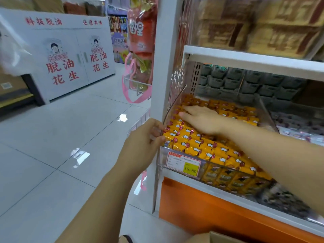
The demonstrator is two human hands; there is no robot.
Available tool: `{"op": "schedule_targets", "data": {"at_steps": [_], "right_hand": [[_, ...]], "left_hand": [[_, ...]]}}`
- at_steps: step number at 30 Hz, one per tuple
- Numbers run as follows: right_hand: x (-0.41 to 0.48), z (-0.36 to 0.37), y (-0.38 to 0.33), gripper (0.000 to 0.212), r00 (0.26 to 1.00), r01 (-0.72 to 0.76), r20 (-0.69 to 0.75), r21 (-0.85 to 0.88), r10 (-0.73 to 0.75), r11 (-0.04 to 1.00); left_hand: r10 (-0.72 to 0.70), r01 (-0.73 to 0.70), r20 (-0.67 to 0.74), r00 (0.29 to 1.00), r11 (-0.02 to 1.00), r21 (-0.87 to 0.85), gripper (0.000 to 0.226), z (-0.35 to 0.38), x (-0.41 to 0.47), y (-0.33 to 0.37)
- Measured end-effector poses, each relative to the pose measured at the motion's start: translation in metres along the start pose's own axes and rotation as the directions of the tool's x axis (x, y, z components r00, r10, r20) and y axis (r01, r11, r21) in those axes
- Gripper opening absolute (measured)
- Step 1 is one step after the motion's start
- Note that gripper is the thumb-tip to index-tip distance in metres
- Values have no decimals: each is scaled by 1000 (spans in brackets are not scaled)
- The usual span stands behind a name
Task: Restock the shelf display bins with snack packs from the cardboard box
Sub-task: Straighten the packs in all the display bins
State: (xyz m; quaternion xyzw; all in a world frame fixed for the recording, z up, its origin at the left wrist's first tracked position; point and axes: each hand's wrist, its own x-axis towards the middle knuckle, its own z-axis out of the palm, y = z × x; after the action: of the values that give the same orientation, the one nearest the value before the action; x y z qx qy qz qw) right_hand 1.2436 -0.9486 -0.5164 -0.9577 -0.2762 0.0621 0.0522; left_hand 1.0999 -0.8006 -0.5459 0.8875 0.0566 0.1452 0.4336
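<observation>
A clear plastic display bin (177, 156) on the shelf is filled with several rows of yellow snack packs (206, 146). My left hand (142, 139) grips the bin's clear left side wall near the front corner, fingers curled round its edge. My right hand (199, 118) lies flat on the packs deep in the bin, fingers straight and pointing left. A corner of the cardboard box (220, 237) shows at the bottom edge.
A price tag (184, 163) reading 15.80 sits on the bin front. The white shelf board (245, 60) hangs just above the bin. Neighbouring bins (298, 123) lie to the right. A white shelf post (157, 85) stands left, with tiled floor (61, 137) beyond.
</observation>
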Motion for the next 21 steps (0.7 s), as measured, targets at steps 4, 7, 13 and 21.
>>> {"op": "schedule_targets", "data": {"at_steps": [4,7,13,21], "right_hand": [[-35,22,-18,59,994,105,55,-111,-99,988],[-27,24,-7,59,998,57,18,-144,-56,988],[-39,26,-13,56,993,115,57,-168,-107,979],[-35,14,-12,57,993,106,50,-57,-103,993]], "left_hand": [[3,-4,-26,1000,1000,-8,24,4,-4,-1],[3,-3,-34,999,1000,-15,26,5,-6,-1],[-6,5,-26,1000,1000,-22,26,4,-6,-4],[-2,1,-11,1000,997,-77,34,-1,-13,-2]]}}
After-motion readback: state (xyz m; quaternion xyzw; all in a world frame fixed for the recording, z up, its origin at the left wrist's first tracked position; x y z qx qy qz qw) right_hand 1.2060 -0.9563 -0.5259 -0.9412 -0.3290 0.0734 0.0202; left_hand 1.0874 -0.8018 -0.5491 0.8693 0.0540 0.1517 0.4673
